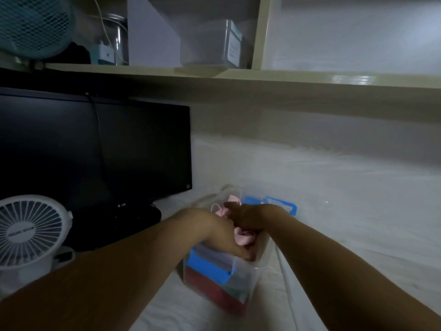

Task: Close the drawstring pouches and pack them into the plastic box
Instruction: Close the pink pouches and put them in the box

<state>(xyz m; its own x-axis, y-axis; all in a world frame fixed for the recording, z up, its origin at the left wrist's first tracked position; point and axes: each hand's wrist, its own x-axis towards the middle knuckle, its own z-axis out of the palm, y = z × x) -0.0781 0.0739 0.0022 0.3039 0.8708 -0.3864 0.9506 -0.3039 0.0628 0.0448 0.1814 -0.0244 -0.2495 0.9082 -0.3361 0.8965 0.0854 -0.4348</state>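
Observation:
A clear plastic box (241, 278) with blue latches stands on the white sheet at the centre bottom. Red and pale cloth shows through its near wall. A pink drawstring pouch (242, 236) sits in the box's open top, its white cord looping out at the far side. My left hand (226, 237) reaches in over the near rim, fingers curled down against the pouch. My right hand (248, 217) comes from the right and grips the top of the same pouch. Both hands hide most of the pouch.
A black monitor (95, 149) stands at the left, with a small white desk fan (31, 232) in front of it. A blue-edged lid (279, 205) lies just behind the box. A shelf (214, 75) with jars and boxes runs overhead. White sheet spreads to the right.

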